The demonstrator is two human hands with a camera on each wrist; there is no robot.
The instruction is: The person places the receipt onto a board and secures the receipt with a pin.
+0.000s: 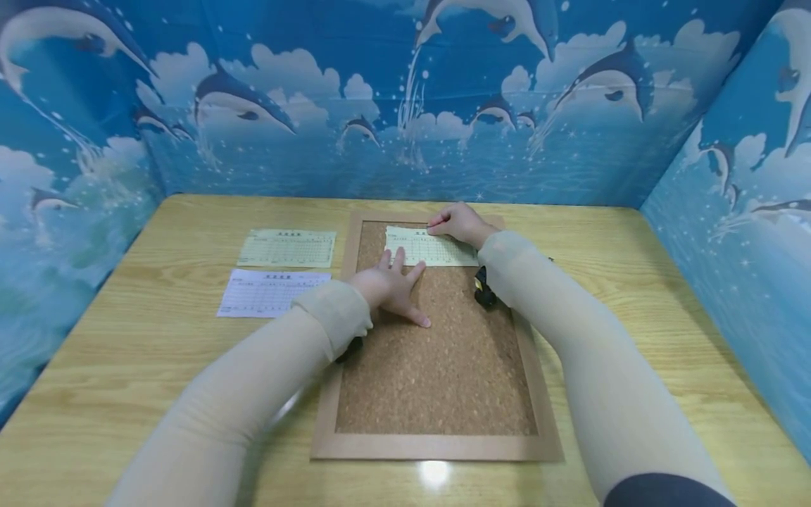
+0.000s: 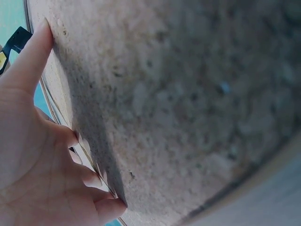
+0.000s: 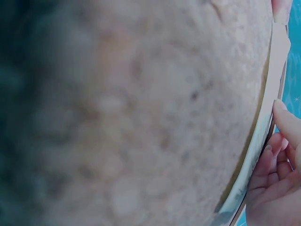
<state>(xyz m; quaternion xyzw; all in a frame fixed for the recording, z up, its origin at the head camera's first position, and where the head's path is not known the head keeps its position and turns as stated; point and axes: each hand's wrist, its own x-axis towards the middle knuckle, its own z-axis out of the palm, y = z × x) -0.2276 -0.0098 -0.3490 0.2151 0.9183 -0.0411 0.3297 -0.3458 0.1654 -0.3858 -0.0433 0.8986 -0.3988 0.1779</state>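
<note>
the left hand [image 1: 395, 289] is resting spread-fingered over the pale form [image 1: 437, 252] at its seven o'clock, the right hand [image 1: 467, 224] curling its fingers at twelve, any pinch unclear.

A pale yellow wood-grain desk [image 1: 158, 317] fills the lower part of the head view, with a bright patch of reflected light [image 1: 434, 473] glaring off it at six o'clock. Blue walls rise around it, one [image 1: 405, 162] at twelve o'clock, one [image 1: 82, 183] at ten and another [image 1: 728, 169] at two, all printed with leaping dolphins [image 1: 237, 102], white clouds and sparkling water.
</note>
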